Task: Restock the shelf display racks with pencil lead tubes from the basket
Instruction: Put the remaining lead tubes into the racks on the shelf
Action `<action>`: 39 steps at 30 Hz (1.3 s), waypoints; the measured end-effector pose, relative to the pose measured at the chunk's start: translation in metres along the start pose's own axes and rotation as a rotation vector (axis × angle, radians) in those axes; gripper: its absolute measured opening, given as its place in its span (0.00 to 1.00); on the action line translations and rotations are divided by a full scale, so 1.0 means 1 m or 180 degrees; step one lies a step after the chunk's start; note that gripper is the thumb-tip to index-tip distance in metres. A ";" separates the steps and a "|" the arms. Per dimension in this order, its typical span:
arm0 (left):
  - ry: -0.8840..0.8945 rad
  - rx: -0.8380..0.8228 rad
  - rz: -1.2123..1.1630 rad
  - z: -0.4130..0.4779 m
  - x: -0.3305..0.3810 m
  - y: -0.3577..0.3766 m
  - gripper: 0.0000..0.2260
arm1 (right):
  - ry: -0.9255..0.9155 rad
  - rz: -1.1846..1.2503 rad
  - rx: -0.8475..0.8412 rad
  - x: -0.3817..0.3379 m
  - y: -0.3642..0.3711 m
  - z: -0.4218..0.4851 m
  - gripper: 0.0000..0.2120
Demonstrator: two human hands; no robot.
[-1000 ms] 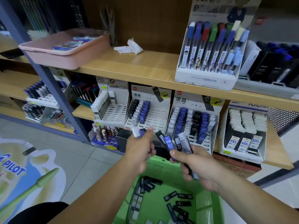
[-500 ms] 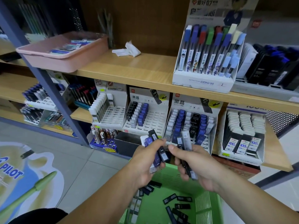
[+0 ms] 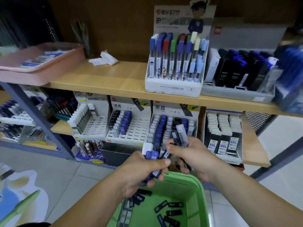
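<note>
My left hand (image 3: 141, 171) grips a bunch of pencil lead tubes (image 3: 151, 157), blue and white capped, over the green basket (image 3: 199, 194). Close beside it, my right hand (image 3: 191, 154) holds several more tubes (image 3: 180, 134), clear and black, fanned upward; its thumb meets the left hand's bunch. Several black tubes (image 3: 170, 208) lie loose on the basket floor. White slotted display racks stand on the lower shelf just beyond my hands: the middle rack (image 3: 131, 128) is partly filled, the right rack (image 3: 165, 126) is fuller.
A third rack (image 3: 91, 123) with white tubes stands at the left. An eraser display (image 3: 223, 135) sits to the right. On the upper wooden shelf (image 3: 114, 79) are a pink tray (image 3: 37, 63), crumpled paper (image 3: 105, 59) and a pen display box (image 3: 177, 63).
Both hands have come together over the basket, the right thumb now meeting the left hand's bunch of tubes. The view has tilted up and moved nearer the shelves.
</note>
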State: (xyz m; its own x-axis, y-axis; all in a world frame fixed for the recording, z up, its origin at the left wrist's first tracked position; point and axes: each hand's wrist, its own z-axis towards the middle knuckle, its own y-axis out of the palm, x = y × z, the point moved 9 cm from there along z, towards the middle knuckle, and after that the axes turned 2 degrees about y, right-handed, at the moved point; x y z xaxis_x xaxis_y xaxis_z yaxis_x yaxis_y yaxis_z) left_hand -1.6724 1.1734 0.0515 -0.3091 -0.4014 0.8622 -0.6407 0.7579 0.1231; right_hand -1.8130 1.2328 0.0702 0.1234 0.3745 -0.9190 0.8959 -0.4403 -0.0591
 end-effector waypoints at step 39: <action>0.0305 0.0422 0.0401 0.038 0.030 0.006 0.10 | -0.0364 -0.0605 0.0822 -0.028 -0.071 0.009 0.06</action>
State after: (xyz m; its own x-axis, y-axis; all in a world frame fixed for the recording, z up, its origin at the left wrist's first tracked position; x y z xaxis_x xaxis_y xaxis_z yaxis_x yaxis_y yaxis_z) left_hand -1.7124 1.1460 0.0596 -0.3284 -0.2522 0.9102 -0.6901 0.7220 -0.0489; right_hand -1.8833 1.2462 0.0972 -0.0973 0.3822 -0.9189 0.7588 -0.5690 -0.3170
